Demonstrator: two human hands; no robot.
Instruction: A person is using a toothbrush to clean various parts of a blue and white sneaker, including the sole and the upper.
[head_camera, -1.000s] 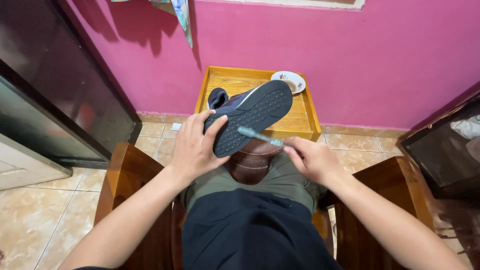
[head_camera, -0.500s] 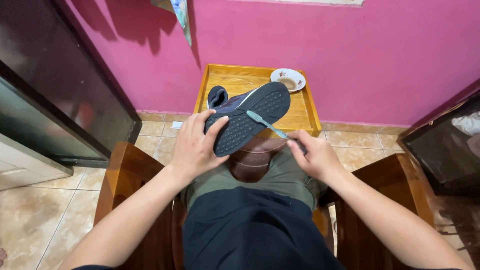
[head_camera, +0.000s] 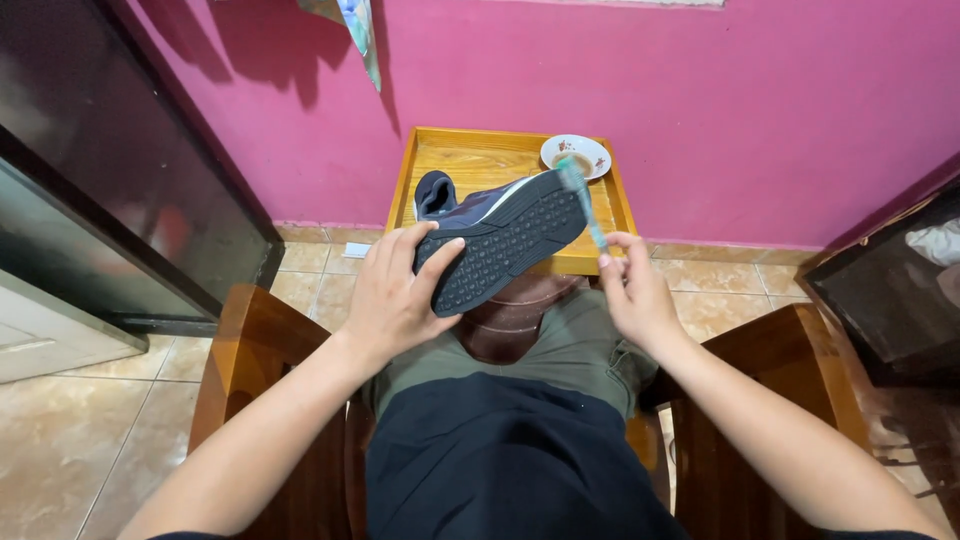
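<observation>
Gripping the shoe (head_camera: 500, 240) sole-up, left hand (head_camera: 400, 290) wrapped. Right hand (head_camera: 632, 295) pinches the toothbrush (head_camera: 583, 205), now raised to the toe; scrubbing has moved forward

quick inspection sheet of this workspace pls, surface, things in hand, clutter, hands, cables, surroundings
surface: small wooden tray table against the pink wall.
things in hand: dark sneaker, sole up; teal toothbrush, head at the sole's toe end.
clutter: saucer with brownish residue on the table.
hands: left hand grips the sneaker; right hand pinches the toothbrush handle.
cables: nothing seen.
surroundings: wooden chair arms, tiled floor, dark cabinet on the left.
</observation>
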